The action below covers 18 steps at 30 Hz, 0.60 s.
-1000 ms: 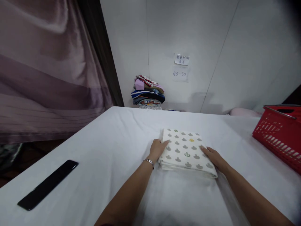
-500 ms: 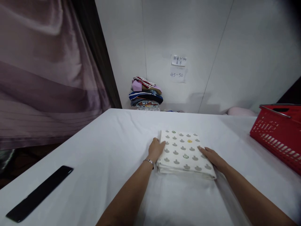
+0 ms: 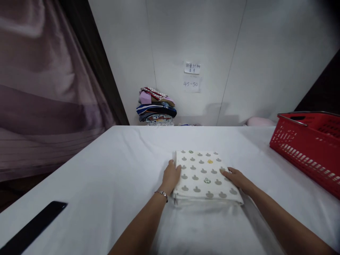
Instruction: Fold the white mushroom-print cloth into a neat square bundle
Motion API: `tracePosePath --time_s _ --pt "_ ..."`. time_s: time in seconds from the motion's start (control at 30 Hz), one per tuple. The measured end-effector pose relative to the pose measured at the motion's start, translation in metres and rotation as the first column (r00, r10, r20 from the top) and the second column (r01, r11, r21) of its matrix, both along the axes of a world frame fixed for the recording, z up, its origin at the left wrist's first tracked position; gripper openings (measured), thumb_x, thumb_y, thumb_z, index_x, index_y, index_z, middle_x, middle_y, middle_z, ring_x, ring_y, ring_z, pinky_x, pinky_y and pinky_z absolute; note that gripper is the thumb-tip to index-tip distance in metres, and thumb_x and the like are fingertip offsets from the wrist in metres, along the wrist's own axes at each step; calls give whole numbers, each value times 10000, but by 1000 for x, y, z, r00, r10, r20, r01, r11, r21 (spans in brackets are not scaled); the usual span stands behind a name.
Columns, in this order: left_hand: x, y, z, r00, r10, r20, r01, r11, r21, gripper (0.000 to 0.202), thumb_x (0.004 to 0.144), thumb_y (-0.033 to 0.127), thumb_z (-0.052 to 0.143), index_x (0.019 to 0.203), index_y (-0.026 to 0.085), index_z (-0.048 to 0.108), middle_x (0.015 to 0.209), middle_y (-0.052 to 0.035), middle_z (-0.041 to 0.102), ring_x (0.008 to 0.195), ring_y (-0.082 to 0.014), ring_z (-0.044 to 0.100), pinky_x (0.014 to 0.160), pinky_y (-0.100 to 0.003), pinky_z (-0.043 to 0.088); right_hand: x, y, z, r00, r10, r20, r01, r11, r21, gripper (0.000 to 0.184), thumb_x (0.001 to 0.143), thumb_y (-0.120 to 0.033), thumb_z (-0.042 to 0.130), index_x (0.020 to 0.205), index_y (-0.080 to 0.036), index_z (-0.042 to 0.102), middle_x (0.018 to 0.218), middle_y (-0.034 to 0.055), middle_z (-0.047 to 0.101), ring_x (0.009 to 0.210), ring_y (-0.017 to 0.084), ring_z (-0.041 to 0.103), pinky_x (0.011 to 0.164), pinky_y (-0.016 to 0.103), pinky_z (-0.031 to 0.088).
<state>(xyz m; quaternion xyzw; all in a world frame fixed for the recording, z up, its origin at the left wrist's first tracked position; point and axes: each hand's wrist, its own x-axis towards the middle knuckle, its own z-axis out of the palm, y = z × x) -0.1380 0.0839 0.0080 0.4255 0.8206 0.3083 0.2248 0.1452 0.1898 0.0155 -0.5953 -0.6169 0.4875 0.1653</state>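
A folded white cloth (image 3: 203,170) printed with grey mushroom-like shapes, a few outlined in green or yellow, lies flat on the table. Its layers show along the near edge. My left hand (image 3: 171,177), with a bracelet on the wrist, grips the cloth's left edge, thumb on top and the other fingers at the side. On the opposite edge, my right hand (image 3: 237,180) holds the cloth with its thumb on the print; its other fingers are partly hidden along the side.
A white sheet covers the table (image 3: 127,170). At the right stands a red plastic basket (image 3: 305,152); a long black strip (image 3: 34,226) lies at the near left. Against the wall is a pile of folded fabrics (image 3: 156,108). A pinkish curtain (image 3: 39,88) hangs at the left.
The view has turned a little to the right, so the basket, pile and black strip appear further left. Both hands stay at the cloth's side edges.
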Motion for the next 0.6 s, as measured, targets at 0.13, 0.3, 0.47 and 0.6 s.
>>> tracePosePath --time_s 0.13,0.3,0.47,0.6 --pt "0 1 3 1000 8 21 -8 1000 -8 549 834 403 460 1292 131 326 1184 -168 565 1085 -257 541 829 -302 390 -4 -2 2 1000 -17 -4 17 1000 3 588 695 -552 617 1112 -139 600 1164 143 613 1048 288 582 834 332 478" --pt "4 -4 6 997 24 70 -24 1000 1 574 810 392 506 1293 146 314 1193 -162 563 1066 -264 552 839 -317 407 -6 5 3 979 61 -192 -71 996 -45 489 692 -455 656 1073 -154 597 1012 105 684 862 263 655 712 325 527" --pt "32 -23 -4 967 -61 247 44 996 76 663 754 285 582 1324 188 258 1199 -98 575 984 -188 593 788 -254 452 -11 57 21 974 139 -178 -109 980 165 543 652 -335 699 1160 -183 578 1052 63 672 900 252 639 792 347 510" --pt "51 -38 -13 944 -84 319 66 996 66 757 767 336 577 1379 227 145 1087 -62 634 810 -162 627 636 -237 464 -28 90 24 984 144 106 -175 894 412 510 640 -230 691 1143 -209 609 1144 51 632 1089 270 552 975 357 384"
